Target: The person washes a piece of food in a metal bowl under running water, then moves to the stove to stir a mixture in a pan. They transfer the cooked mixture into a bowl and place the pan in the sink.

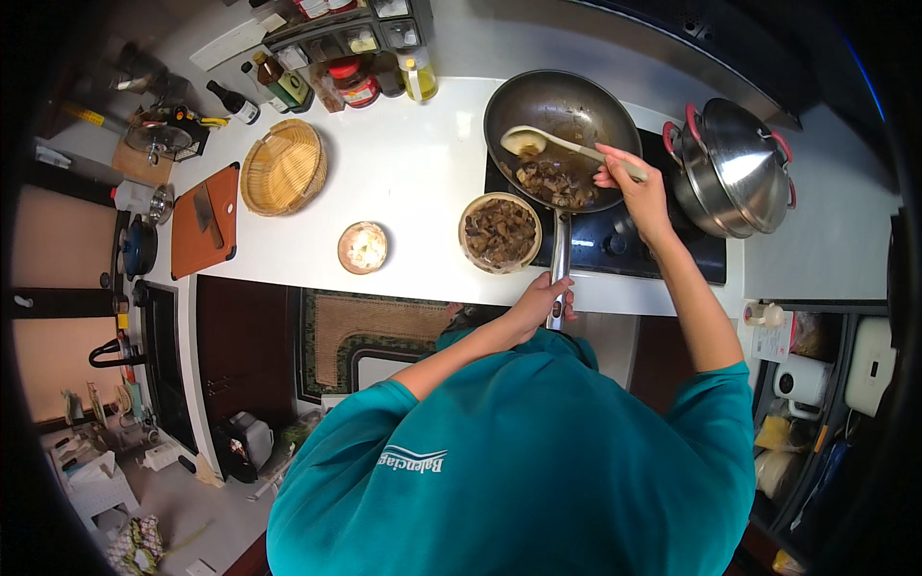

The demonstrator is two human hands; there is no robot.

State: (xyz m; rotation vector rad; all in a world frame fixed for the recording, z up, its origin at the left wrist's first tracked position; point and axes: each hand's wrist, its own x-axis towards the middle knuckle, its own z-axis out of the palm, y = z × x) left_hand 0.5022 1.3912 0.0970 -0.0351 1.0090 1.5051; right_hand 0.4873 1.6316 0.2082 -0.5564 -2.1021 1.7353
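My left hand [542, 301] grips the metal handle of a dark frying wok [526, 93] on the cooktop. My right hand [634, 189] holds a pale ladle [555, 138] by its handle, the bowl of it inside the wok. Brown chopped food, perhaps mushrooms, lies with some liquid in the near part of the wok [553, 183]. Beside the wok, to the left of its handle, a bowl holds more brown chopped pieces [502, 234]. Farther left on the white counter stands a small bowl of white chopped food [364, 248].
A lidded steel steamer pot [735, 173] stands right of the wok. To the left are a wicker basket [284, 169] and an orange cutting board [189, 248] with a cleaver [204, 209]. Bottles, a red-lidded jar [354, 85] and an oil jug [419, 78] line the back wall.
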